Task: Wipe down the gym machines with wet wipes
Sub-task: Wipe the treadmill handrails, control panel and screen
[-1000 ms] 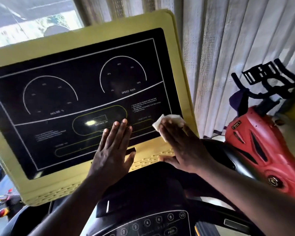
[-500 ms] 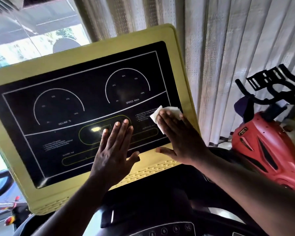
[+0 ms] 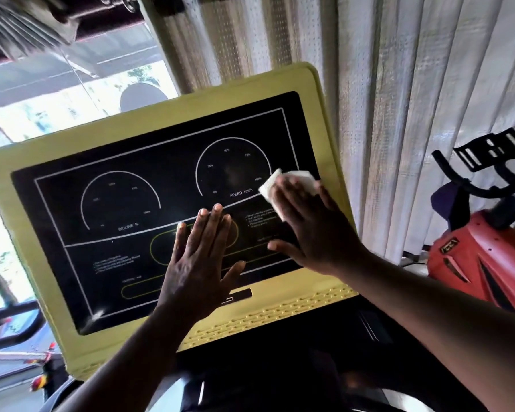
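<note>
White and folded small, the wet wipe [image 3: 292,181] lies under the straight fingers of my right hand [image 3: 312,230]. I press it flat against the black screen [image 3: 149,209] of the machine's console, at about three o'clock on the panel, just beside the speed dial. Nothing is gripped; the hand is spread open and only pushes the wipe onto the glass. My left hand [image 3: 197,263] is open too, with its palm and fingers flat on the screen towards six o'clock and nothing held in it.

I judge that I am in the middle of wiping the display, and most of the panel is yet to be covered. The next move calls for an even sweep towards nine o'clock, across both dials. My left hand will have to lift clear, since it covers the middle. The pressure should be light, as the console is propped at a tilt.

The screen is glossy and dark, with thin white lines, two arched dials and small print. A yellow frame [image 3: 333,162] surrounds it, and it will want wiping afterwards. One corner of the wipe peeks out at eleven o'clock from my fingertips.
</note>
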